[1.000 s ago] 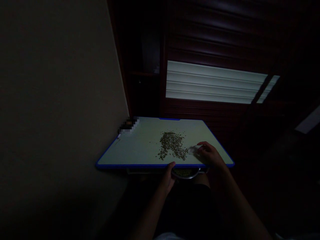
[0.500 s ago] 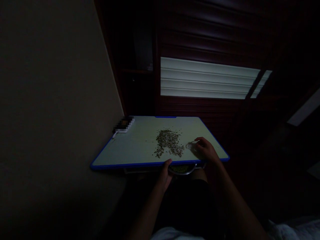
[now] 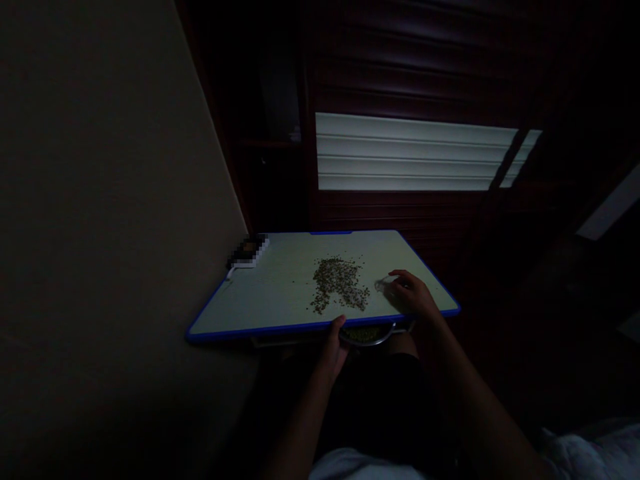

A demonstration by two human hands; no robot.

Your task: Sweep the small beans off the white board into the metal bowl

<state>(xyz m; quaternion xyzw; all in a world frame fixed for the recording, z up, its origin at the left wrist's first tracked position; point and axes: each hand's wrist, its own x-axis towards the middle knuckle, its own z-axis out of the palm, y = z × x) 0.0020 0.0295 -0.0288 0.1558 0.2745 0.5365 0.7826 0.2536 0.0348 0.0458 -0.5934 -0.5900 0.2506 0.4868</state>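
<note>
- Left hand (image 3: 333, 350) is clenching the front edge of a pale, blue-rimmed board (image 3: 260, 297).
- Right hand (image 3: 413, 297) is curling loosely beside a heap of small greenish seeds (image 3: 335, 283), its grip unclear.
- A steel bowl (image 3: 367, 340) is sitting below the board's front edge, already holding some seeds, while many are remaining on the board.

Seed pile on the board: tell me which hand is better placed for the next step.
Right, likely: the right hand lies on the blue-edged board beside the seed pile, while the left hand is curled over the board's near edge, farther off.
</note>
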